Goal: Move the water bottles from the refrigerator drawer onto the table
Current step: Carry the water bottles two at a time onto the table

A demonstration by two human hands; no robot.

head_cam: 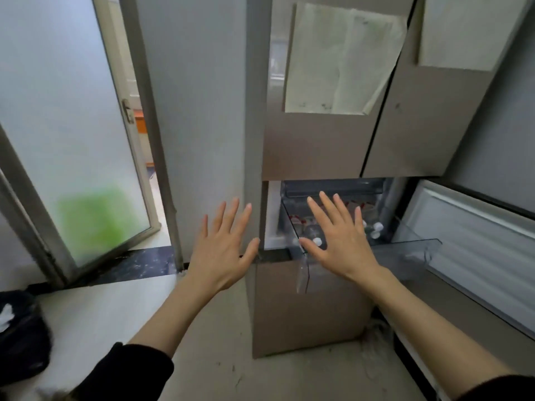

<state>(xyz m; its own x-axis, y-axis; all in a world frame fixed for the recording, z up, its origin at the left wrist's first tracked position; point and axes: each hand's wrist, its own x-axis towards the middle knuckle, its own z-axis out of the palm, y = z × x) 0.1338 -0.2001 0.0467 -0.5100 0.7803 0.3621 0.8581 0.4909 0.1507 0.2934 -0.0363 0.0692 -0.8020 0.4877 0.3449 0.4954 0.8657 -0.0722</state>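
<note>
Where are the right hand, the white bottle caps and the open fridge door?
right hand [343, 241], head view, back of the hand.
white bottle caps [377, 226], head view, top of one cap.
open fridge door [474, 235], head view, inner lining.

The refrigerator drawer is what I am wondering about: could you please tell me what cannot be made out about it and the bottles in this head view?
- Count of water bottles: the right hand covers much of the open refrigerator drawer; only a few white caps show.
- Bottle labels: red marks only, too small and blurred to read.
- The table: not in the head view.
- Beyond the frosted glass door: only a green blur.
- Left hand: open, holds nothing.
</note>
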